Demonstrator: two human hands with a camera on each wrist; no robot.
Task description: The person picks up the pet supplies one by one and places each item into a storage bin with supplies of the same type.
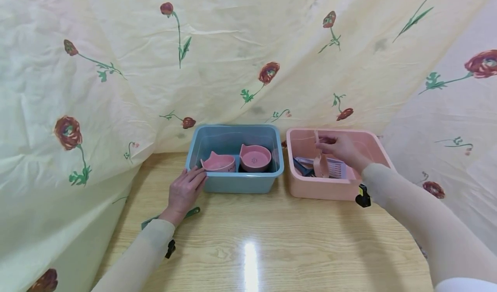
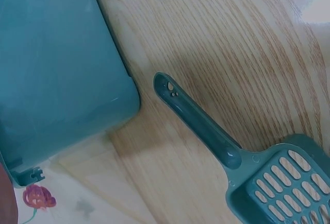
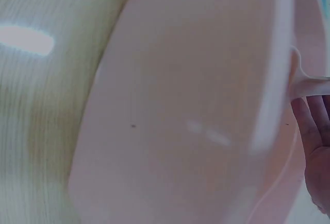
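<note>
In the head view my left hand point(image 1: 184, 193) rests at the front left corner of a blue plastic bin point(image 1: 237, 184), fingers on its rim. Two pink cat-ear bowls sit inside, one tilted point(image 1: 219, 163) and one facing up point(image 1: 255, 158). My right hand point(image 1: 341, 149) reaches into a pink bin point(image 1: 330, 191) and grips the upright handle of a pink scoop point(image 1: 321, 166). Below that scoop lie a lavender slotted litter scoop point(image 1: 337, 170) and a dark blue tool point(image 1: 303, 167), its kind partly hidden. The right wrist view shows the fingers point(image 3: 308, 128) by the pink handle point(image 3: 312, 86).
A green slotted litter scoop point(image 2: 203, 126) lies on the wooden table point(image 1: 233, 227), partly under my left wrist in the head view. Flowered cloth point(image 1: 229, 46) hangs behind both bins and along the sides. The bins stand side by side with a narrow gap.
</note>
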